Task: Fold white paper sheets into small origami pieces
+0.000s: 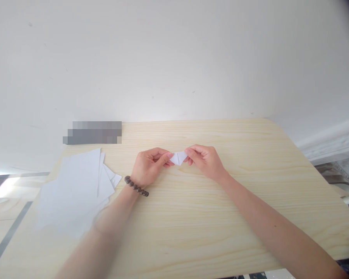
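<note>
A small piece of folded white paper (178,158) is held between both hands above the middle of the table. It narrows to a point at the bottom and shows a crease or slit down its centre. My left hand (151,164) pinches its left corner between thumb and fingers; a dark beaded bracelet (136,187) circles that wrist. My right hand (205,159) pinches the right corner in the same way. The fingertips cover both ends of the paper.
Several loose white paper sheets (75,186) lie overlapping on the left of the light wooden table (191,217). A blurred-out grey object (94,133) stands at the back left. Behind the table rises a white wall (174,58).
</note>
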### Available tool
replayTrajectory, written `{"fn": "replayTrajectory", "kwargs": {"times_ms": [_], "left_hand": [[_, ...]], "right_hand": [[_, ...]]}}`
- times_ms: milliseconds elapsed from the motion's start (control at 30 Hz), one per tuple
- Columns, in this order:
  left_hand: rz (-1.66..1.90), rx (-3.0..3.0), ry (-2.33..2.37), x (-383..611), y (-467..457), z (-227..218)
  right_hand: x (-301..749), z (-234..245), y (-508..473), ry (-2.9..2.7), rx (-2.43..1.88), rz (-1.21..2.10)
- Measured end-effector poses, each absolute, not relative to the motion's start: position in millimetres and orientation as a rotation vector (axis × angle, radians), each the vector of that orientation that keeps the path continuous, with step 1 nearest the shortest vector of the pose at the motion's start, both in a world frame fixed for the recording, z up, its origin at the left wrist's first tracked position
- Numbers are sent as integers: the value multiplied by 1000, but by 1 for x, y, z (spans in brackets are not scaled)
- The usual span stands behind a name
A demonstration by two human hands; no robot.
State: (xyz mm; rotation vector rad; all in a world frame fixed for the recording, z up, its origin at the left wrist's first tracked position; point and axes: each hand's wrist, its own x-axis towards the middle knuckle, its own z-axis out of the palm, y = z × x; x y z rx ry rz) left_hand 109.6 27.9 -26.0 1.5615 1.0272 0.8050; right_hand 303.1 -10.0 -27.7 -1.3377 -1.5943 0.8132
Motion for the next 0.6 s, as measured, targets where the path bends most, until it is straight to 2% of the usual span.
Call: {"fn": "replayTrajectory", "kwargs": {"times_ms": [167, 300, 600], "left_hand": [[786, 1390, 934, 113, 30, -26], [685, 1499, 956, 110, 30, -27], [658, 1555, 879, 108, 29, -28]], "right_hand": [[302, -29, -10, -1485, -1323, 908], [301, -31, -10, -1466, -1304, 977], [299, -32, -13, -1778, -1260, 688]]}}
